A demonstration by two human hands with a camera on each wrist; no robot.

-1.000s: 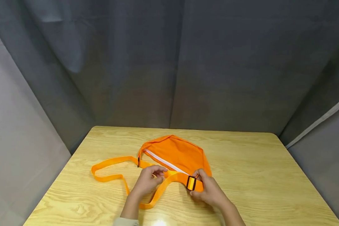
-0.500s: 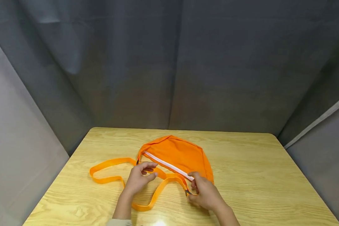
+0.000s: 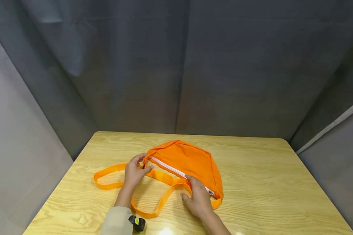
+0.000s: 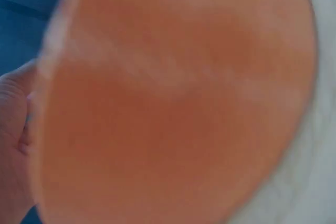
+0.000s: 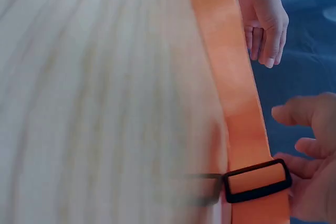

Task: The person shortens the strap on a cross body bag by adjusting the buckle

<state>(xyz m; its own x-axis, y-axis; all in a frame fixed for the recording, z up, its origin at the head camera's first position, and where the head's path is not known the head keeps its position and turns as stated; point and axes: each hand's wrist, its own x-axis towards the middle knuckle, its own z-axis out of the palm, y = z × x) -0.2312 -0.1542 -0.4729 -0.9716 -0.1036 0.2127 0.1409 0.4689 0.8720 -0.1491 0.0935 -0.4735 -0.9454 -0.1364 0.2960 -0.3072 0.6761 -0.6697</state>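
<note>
An orange waist bag lies on the wooden table, its white zipper slanting along the near side. My left hand is at the bag's left corner by a small black buckle, fingers and thumb spread apart. Blurred orange fabric fills most of the left wrist view and hides much of that hand. With fingers extended, my right hand reaches over the strap to the zipper's near edge. In the right wrist view its fingers lie beside the strap's black slider.
The loose strap loops out left across the table. The zipper pull sits at the bag's right end. A small black device is at the left sleeve. Dark grey curtains stand behind the table.
My left hand has moved from the middle of the strap to the bag's left corner. My right hand has let go of the right strap end and shifted left along the zipper.
</note>
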